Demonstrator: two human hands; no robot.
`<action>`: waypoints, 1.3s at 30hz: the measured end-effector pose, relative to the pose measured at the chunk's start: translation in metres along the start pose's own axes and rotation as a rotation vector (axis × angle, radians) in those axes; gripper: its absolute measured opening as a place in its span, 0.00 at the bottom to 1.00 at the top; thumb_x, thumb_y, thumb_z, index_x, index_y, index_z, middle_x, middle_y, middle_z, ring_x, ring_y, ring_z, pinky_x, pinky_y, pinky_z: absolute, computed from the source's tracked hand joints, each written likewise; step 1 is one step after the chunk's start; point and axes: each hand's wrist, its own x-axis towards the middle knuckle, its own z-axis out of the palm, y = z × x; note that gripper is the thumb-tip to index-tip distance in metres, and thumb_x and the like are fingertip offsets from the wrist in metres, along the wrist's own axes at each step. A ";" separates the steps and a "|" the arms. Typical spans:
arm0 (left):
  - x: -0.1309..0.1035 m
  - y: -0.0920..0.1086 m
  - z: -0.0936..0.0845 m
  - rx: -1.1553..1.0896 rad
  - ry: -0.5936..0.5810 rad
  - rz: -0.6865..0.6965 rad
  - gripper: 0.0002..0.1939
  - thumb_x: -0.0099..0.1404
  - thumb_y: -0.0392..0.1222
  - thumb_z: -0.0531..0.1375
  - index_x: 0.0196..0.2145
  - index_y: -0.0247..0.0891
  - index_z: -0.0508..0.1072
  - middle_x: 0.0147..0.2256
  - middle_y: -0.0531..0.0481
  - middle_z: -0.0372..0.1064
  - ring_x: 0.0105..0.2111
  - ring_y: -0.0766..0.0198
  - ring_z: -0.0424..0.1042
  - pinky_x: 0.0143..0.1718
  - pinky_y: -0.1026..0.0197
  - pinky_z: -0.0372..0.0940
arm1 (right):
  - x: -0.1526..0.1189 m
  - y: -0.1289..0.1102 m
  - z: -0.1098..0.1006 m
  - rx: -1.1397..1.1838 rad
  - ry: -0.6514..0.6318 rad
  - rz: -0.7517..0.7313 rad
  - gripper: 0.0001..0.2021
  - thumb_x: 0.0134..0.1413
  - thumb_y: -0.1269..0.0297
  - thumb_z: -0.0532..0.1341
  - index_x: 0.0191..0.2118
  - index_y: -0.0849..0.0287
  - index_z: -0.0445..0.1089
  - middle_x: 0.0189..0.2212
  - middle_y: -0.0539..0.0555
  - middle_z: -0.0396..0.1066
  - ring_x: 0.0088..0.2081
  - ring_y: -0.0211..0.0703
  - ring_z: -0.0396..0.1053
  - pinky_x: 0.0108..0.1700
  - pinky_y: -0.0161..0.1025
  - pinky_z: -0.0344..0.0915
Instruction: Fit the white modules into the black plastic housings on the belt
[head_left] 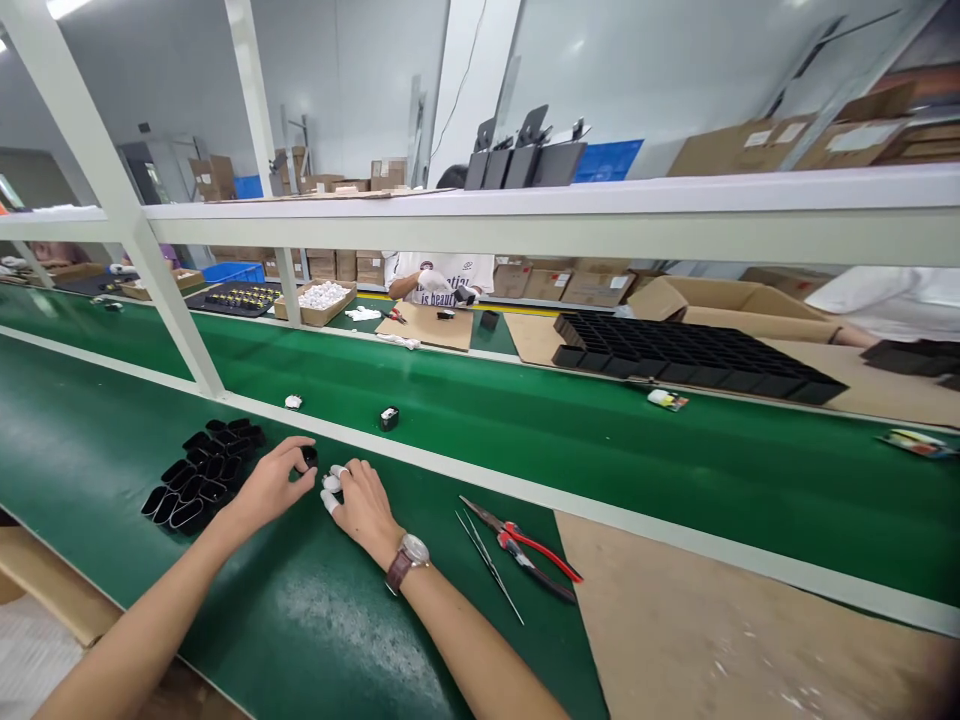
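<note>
Above the green bench, my left hand (279,482) pinches a black oval housing (309,457) between thumb and fingers. Close to it on the right is my right hand (366,508), wearing white finger cots and a wristwatch. Its thumb and forefinger come together around a small whitish part (328,482), too small to make out clearly. Several open black oval housings (199,475) stand grouped to the left of my left hand. Tweezers (491,567) and red-and-black long-nose pliers (521,548) lie to the right of my right hand.
A pale rail (480,478) separates the bench from a green conveyor belt (525,420) bearing a black housing (388,418) and a white piece (293,402). Brown board (720,620) covers the bench at right. Across the belt, a co-worker (439,275) works near a black grid tray (690,355).
</note>
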 end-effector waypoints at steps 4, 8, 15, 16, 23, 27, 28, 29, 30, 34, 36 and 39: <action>-0.022 0.022 0.001 -0.204 -0.131 0.022 0.09 0.72 0.47 0.63 0.35 0.42 0.73 0.55 0.42 0.74 0.49 0.53 0.79 0.51 0.55 0.72 | -0.046 0.029 -0.036 0.089 -0.007 -0.052 0.16 0.63 0.76 0.61 0.55 0.60 0.71 0.49 0.58 0.73 0.51 0.50 0.71 0.56 0.48 0.72; -0.033 0.045 0.008 -0.387 -0.268 0.022 0.13 0.68 0.48 0.69 0.48 0.45 0.76 0.55 0.43 0.75 0.50 0.52 0.78 0.53 0.55 0.71 | -0.101 0.057 -0.078 0.236 -0.010 -0.041 0.22 0.66 0.77 0.56 0.62 0.57 0.64 0.52 0.59 0.73 0.54 0.50 0.71 0.57 0.50 0.73; -0.006 0.084 0.058 -0.560 -0.333 0.067 0.26 0.61 0.50 0.74 0.56 0.48 0.76 0.50 0.45 0.78 0.49 0.49 0.79 0.51 0.55 0.72 | -0.140 0.066 -0.084 0.109 0.034 0.009 0.21 0.69 0.71 0.59 0.64 0.58 0.63 0.57 0.64 0.70 0.59 0.57 0.69 0.60 0.61 0.73; -0.003 0.085 0.065 -0.575 -0.329 0.061 0.28 0.59 0.50 0.75 0.56 0.47 0.76 0.49 0.46 0.78 0.48 0.48 0.79 0.50 0.55 0.73 | -0.142 0.065 -0.082 0.099 0.054 0.020 0.21 0.69 0.71 0.60 0.65 0.58 0.62 0.56 0.63 0.71 0.58 0.57 0.70 0.59 0.61 0.73; -0.009 0.072 0.086 -0.662 -0.352 0.047 0.45 0.54 0.48 0.78 0.67 0.48 0.68 0.59 0.41 0.74 0.59 0.46 0.74 0.63 0.47 0.67 | -0.145 0.063 -0.081 0.124 0.061 0.014 0.23 0.71 0.73 0.57 0.67 0.56 0.59 0.56 0.62 0.72 0.60 0.58 0.68 0.58 0.60 0.74; -0.016 0.071 0.088 -0.693 -0.357 -0.029 0.40 0.61 0.43 0.74 0.68 0.49 0.66 0.58 0.42 0.75 0.59 0.48 0.75 0.65 0.44 0.66 | -0.141 0.059 -0.088 0.137 0.187 0.009 0.21 0.69 0.73 0.57 0.65 0.55 0.62 0.51 0.61 0.73 0.54 0.56 0.71 0.55 0.58 0.75; -0.017 0.072 0.088 -0.698 -0.355 -0.054 0.39 0.62 0.43 0.73 0.68 0.49 0.66 0.58 0.43 0.76 0.59 0.48 0.75 0.65 0.44 0.66 | -0.140 0.056 -0.092 0.145 0.238 0.005 0.22 0.69 0.74 0.58 0.65 0.54 0.62 0.51 0.60 0.73 0.53 0.55 0.71 0.55 0.57 0.75; -0.018 0.075 0.087 -0.696 -0.352 -0.067 0.39 0.62 0.43 0.73 0.68 0.50 0.67 0.58 0.43 0.76 0.60 0.48 0.74 0.65 0.44 0.65 | -0.139 0.053 -0.095 0.160 0.283 0.001 0.23 0.68 0.74 0.58 0.65 0.54 0.62 0.51 0.60 0.73 0.53 0.54 0.72 0.55 0.57 0.75; -0.019 0.077 0.087 -0.687 -0.351 -0.064 0.38 0.63 0.42 0.72 0.68 0.50 0.66 0.59 0.44 0.75 0.60 0.48 0.73 0.66 0.44 0.65 | -0.139 0.049 -0.098 0.177 0.319 -0.003 0.24 0.68 0.75 0.58 0.65 0.53 0.61 0.51 0.60 0.73 0.52 0.54 0.72 0.54 0.56 0.75; -0.021 0.086 0.082 -0.632 -0.350 0.069 0.36 0.67 0.41 0.69 0.69 0.51 0.65 0.59 0.44 0.75 0.61 0.49 0.71 0.65 0.45 0.65 | -0.141 0.038 -0.104 0.179 0.327 -0.032 0.26 0.66 0.77 0.59 0.66 0.53 0.61 0.53 0.62 0.71 0.54 0.56 0.71 0.53 0.56 0.75; -0.022 0.088 0.080 -0.608 -0.356 0.131 0.36 0.70 0.41 0.67 0.71 0.52 0.61 0.60 0.44 0.74 0.61 0.49 0.70 0.63 0.46 0.66 | -0.144 0.036 -0.102 0.142 0.295 -0.056 0.26 0.66 0.78 0.59 0.66 0.55 0.62 0.55 0.63 0.71 0.55 0.57 0.69 0.53 0.57 0.75; -0.022 0.088 0.079 -0.556 -0.369 0.192 0.37 0.73 0.39 0.64 0.73 0.54 0.55 0.62 0.44 0.72 0.63 0.50 0.69 0.63 0.46 0.66 | -0.145 0.035 -0.099 0.089 0.261 -0.081 0.26 0.66 0.79 0.59 0.66 0.57 0.61 0.55 0.63 0.70 0.55 0.58 0.68 0.53 0.57 0.75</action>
